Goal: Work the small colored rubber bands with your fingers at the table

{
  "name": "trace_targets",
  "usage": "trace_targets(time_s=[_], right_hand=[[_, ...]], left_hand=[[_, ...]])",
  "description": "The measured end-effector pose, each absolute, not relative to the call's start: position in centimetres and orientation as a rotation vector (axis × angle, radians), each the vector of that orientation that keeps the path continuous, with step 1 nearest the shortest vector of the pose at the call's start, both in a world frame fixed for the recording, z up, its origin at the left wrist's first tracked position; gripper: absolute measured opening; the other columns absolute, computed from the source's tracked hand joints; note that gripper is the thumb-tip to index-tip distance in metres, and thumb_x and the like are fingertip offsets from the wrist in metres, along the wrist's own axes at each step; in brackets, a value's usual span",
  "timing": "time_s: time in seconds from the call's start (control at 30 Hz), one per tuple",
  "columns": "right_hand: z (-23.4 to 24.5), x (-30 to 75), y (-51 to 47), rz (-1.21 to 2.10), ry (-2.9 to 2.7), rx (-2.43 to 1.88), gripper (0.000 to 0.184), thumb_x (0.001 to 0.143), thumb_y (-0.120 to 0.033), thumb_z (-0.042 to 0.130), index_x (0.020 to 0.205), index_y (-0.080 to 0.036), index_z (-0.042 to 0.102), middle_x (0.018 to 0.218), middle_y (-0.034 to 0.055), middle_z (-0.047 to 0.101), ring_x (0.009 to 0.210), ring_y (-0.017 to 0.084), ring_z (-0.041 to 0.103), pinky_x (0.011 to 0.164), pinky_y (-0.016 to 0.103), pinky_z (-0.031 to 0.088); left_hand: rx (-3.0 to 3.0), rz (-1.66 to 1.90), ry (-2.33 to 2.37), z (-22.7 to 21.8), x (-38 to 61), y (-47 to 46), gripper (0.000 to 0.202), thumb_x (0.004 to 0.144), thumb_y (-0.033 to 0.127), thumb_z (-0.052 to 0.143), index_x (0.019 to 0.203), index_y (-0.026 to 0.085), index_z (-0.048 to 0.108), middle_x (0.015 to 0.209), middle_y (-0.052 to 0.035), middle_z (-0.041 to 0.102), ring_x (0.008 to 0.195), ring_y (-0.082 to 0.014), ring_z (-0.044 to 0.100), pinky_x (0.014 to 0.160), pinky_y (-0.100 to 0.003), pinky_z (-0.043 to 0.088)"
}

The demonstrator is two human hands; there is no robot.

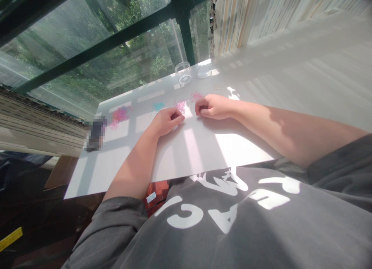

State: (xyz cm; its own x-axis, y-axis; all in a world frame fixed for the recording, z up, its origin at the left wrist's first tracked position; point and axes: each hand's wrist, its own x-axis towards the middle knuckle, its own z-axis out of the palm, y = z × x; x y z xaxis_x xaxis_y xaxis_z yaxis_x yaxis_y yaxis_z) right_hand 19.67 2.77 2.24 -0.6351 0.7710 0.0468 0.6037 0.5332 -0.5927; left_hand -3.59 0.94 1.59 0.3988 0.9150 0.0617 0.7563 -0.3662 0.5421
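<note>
My left hand [167,120] rests low over the white table with its fingers curled and thumb and fingertips together. Any small item in that pinch is too small to make out. Just beyond its fingertips lies a light pink pile of thin bands [180,105], and a teal pile of bands [159,106] sits behind its knuckles. My right hand [213,106] is closed too, fingers bent downward near the tabletop; what they hold, if anything, is hidden. Beside its knuckles is another pink pile of bands [197,96]. A short gap separates the two hands.
A larger mixed pink, red and purple pile [119,117] lies on the left of the white table [180,160]. Near it is a blurred dark object [96,133]. A clear round jar [183,73] and a clear lid [204,72] stand at the back, by the window.
</note>
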Motion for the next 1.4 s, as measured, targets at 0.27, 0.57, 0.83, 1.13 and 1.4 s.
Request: trace_targets(time_s=[0.27,0.57,0.83,1.13,1.4], right_hand=[[2.28,19.69,2.71,0.787,-2.476,-1.136,0.025,0.069,-0.015,0.047,0.085,-0.018,0.066,0.082,0.0012,0.067,0.071,0.014,0.054,0.065,0.023,0.037],[2.33,19.64,2.64,0.778,-2.472,-1.151,0.024,0.069,-0.015,0.048,0.085,-0.017,0.066,0.080,0.0012,0.066,0.070,0.014,0.053,0.064,0.023,0.037],[2.28,19.64,2.66,0.770,-2.477,-1.163,0.025,0.070,-0.016,0.048,0.086,-0.018,0.066,0.082,0.0014,0.066,0.071,0.014,0.053,0.065,0.024,0.037],[2.29,19.65,2.73,0.765,-2.485,-1.157,0.024,0.069,-0.016,0.048,0.085,-0.018,0.066,0.081,0.0013,0.066,0.070,0.014,0.052,0.064,0.024,0.036],[2.27,19.69,2.76,0.767,-2.478,-1.141,0.023,0.069,-0.015,0.048,0.084,-0.018,0.065,0.079,0.0007,0.065,0.069,0.013,0.052,0.062,0.022,0.036]], left_hand=[[2.232,0.505,1.434,1.65,-3.57,0.92,0.025,0.076,0.038,0.053,0.074,0.014,0.063,0.061,0.0011,0.056,0.056,-0.0093,0.043,0.055,-0.023,0.033],[2.229,0.496,1.438,1.53,-3.67,1.02,0.025,0.076,0.038,0.053,0.075,0.015,0.063,0.062,0.0014,0.056,0.056,-0.0093,0.043,0.055,-0.023,0.033],[2.227,0.492,1.440,1.54,-3.62,1.02,0.024,0.076,0.038,0.054,0.075,0.015,0.063,0.061,0.0019,0.055,0.056,-0.0091,0.043,0.054,-0.023,0.033],[2.226,0.501,1.432,1.56,-3.59,0.94,0.024,0.076,0.037,0.053,0.074,0.015,0.062,0.061,0.0014,0.055,0.056,-0.0094,0.043,0.054,-0.023,0.033],[2.221,0.492,1.436,1.59,-3.58,0.93,0.025,0.076,0.038,0.053,0.075,0.015,0.062,0.061,0.0010,0.055,0.056,-0.0098,0.042,0.054,-0.023,0.033]])
